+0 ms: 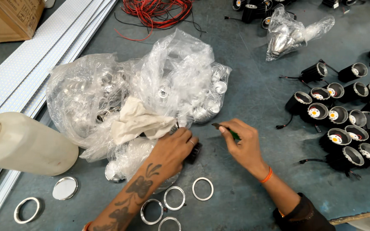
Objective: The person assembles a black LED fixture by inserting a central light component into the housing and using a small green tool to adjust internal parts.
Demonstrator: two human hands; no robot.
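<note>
Between the hands, the left hand (174, 147) is gripping a black lamp (194, 152) while the right hand (243, 139) — just beside it — is pinching a green tool (225, 130), tip pointing left toward the lamp.

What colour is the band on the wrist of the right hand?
Orange: the band circles the wrist of the right hand, seen in the head view.

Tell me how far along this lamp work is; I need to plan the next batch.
Done, it seems: a cluster of black lamp housings with reflectors stands at the right. In hand: the left hand presses a black part on the table, and the right hand holds a thin green-handled tool. Left: loose silver rings and a clear bag of reflectors look unused.
</note>
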